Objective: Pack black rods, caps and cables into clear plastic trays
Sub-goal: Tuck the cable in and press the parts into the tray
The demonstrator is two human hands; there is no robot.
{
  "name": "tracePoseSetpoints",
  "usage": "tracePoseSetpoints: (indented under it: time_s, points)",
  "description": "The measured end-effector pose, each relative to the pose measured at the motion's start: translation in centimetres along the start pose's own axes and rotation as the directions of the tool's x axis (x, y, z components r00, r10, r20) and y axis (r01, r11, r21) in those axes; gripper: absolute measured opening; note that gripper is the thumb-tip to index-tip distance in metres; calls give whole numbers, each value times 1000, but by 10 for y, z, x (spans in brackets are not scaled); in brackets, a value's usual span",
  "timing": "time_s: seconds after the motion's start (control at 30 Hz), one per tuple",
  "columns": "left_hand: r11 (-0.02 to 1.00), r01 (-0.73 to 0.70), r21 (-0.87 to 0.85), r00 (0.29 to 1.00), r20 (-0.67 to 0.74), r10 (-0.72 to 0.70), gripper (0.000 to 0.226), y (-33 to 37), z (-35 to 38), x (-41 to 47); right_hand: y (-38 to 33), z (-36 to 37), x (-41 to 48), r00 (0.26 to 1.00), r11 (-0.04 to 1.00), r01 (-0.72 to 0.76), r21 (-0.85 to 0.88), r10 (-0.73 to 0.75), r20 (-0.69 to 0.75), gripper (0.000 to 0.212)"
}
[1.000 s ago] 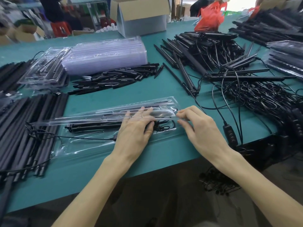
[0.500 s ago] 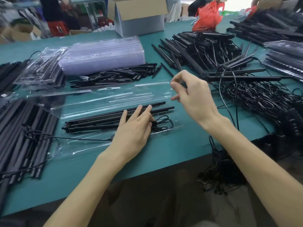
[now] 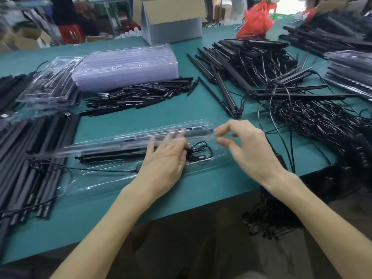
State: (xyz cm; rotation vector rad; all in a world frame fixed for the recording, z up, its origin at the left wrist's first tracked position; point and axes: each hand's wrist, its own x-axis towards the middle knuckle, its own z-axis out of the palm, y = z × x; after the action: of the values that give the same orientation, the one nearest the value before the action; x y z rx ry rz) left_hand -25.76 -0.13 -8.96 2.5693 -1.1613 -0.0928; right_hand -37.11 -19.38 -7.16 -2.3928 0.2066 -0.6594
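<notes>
A clear plastic tray (image 3: pixel 120 179) lies near the table's front edge. It holds black rods (image 3: pixel 112 155) and a coiled black cable (image 3: pixel 199 153). My left hand (image 3: pixel 163 162) lies flat on the rods and cable, its fingertips under the hinged clear lid (image 3: pixel 130 140). The lid hangs low over the tray and is blurred by motion. My right hand (image 3: pixel 247 150) pinches the lid's right end between thumb and forefinger. A thin cable (image 3: pixel 100 169) runs across the tray's near half.
A stack of empty clear trays (image 3: pixel 124 71) stands behind, with a heap of short black pieces (image 3: pixel 141 95) before it. Long rods (image 3: pixel 26 158) lie at left, filled trays (image 3: pixel 50 83) at far left. Rods (image 3: pixel 251 63) and tangled cables (image 3: pixel 322 121) crowd the right. A box (image 3: pixel 171 19) stands at the back.
The lid was low, was lifted wide open by my right hand, and has now swung back down over the rods. My left hand stayed on the rods.
</notes>
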Motion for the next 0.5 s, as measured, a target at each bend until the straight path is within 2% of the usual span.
tracePoseSetpoints:
  time_s: [0.07, 0.13, 0.3, 0.5]
  points:
    - [999, 9, 36, 1000, 12, -10, 47, 2, 0, -1, 4, 1, -8, 998, 1000, -22, -3, 22, 58, 10]
    - [999, 12, 46, 1000, 5, -13, 52, 3, 1, -2, 5, 2, -11, 996, 999, -42, 2, 42, 76, 12]
    - [998, -4, 61, 1000, -16, 5, 40, 3, 2, -6, 5, -1, -8, 983, 984, -24, -174, 55, 173, 17]
    - [999, -13, 35, 1000, 6, 13, 44, -3, 2, -7, 9, -7, -8, 968, 966, 41, -255, 24, 248, 23]
